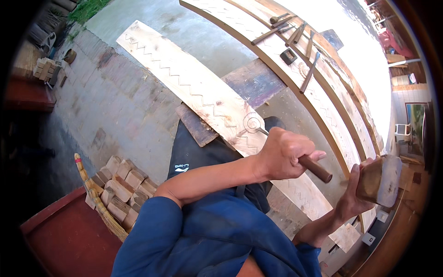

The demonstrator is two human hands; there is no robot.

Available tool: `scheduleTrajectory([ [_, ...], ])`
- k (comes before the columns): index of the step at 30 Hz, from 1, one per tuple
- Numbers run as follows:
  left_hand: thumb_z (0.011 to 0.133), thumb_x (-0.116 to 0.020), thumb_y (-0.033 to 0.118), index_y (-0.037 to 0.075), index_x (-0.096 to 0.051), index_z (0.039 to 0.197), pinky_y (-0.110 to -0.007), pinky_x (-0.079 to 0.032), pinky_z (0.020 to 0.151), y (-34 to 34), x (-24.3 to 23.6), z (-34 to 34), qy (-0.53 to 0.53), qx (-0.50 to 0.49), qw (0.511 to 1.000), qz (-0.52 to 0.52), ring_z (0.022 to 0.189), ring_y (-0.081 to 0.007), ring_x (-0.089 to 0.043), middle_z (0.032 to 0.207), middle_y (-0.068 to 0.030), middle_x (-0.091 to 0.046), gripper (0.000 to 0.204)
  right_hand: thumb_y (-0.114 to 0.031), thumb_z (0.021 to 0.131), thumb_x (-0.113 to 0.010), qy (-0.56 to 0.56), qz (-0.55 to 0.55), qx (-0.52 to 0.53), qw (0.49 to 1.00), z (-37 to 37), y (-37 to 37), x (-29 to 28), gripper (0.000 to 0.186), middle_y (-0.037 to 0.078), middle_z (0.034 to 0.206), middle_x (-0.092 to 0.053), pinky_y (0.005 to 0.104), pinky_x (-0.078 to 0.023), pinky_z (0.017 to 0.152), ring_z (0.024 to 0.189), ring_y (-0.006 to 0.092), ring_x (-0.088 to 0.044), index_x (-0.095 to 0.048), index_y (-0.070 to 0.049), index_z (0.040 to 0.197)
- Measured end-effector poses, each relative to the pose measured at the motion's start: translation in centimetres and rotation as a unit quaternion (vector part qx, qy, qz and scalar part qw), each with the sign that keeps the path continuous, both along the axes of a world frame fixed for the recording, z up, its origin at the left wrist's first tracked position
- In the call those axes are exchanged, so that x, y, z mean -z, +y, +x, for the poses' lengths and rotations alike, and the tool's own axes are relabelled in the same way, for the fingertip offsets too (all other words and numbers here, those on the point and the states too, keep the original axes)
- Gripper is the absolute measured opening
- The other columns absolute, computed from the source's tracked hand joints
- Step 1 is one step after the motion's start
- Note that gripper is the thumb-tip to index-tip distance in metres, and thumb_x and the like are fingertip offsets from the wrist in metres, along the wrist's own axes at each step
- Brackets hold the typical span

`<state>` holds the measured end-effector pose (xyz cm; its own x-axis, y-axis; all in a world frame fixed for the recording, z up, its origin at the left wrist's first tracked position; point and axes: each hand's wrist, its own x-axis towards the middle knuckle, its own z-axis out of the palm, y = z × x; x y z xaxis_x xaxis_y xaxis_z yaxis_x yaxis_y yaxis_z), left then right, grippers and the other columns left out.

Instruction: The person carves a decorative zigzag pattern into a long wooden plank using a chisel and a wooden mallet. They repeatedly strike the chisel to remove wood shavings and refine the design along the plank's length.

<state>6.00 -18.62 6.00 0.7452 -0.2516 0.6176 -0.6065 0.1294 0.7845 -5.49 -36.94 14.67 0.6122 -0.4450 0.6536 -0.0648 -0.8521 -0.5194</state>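
A pale board (194, 92) lies over my lap, marked with a zigzag line and a carved circle (252, 123). My left hand (288, 152) is closed round the wooden handle of a chisel (316, 168), whose thin metal shank points at the circle. My right hand (353, 191) is raised at the right, gripping a wooden mallet (378, 180) with a worn pale face. A dark plank (194, 121) lies under the board near my dark trousers.
Long marked boards (323, 108) run along the right, bearing several chisels (309, 74) and a small black box (288, 56). A pile of wood blocks (117, 187) with a straw broom (92, 189) sits at lower left beside a red surface (55, 235).
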Motion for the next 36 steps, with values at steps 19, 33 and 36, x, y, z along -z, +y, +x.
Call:
scheduleTrajectory([
  [19,0.078,-0.090,0.018,0.011,-0.046,0.062,-0.038,-0.038,0.044,-1.0,2.2,-2.9,-0.095,0.012,0.995,0.004,0.047,-0.0241,-0.050,0.058,-0.0048,-0.044,0.047,0.002,0.089,-0.078,0.068,0.368,-0.015,0.927,-1.8,1.2,5.2,0.054,0.012,0.103,-0.070,0.0290,-0.055,0.067,0.078,0.0149,-0.066,-0.059,0.008,0.139],
  [33,0.078,-0.090,0.017,0.011,-0.045,0.061,-0.037,-0.037,0.045,-0.6,2.6,-2.8,-0.088,-0.002,0.996,0.030,0.046,-0.0237,-0.049,0.058,-0.0050,-0.044,0.049,0.000,0.090,-0.076,0.088,0.369,-0.018,0.925,-1.8,1.3,5.8,0.056,0.010,0.101,-0.067,0.0282,-0.052,0.068,0.077,0.0134,-0.062,-0.056,0.009,0.142],
  [36,0.079,-0.090,0.017,0.011,-0.046,0.061,-0.037,-0.037,0.044,-0.6,2.7,-2.8,-0.090,-0.003,0.995,0.031,0.046,-0.0236,-0.050,0.058,-0.0052,-0.044,0.048,0.000,0.089,-0.078,0.082,0.374,-0.021,0.924,-1.8,1.2,5.9,0.053,0.012,0.101,-0.070,0.0286,-0.053,0.068,0.077,0.0144,-0.064,-0.059,0.007,0.138],
])
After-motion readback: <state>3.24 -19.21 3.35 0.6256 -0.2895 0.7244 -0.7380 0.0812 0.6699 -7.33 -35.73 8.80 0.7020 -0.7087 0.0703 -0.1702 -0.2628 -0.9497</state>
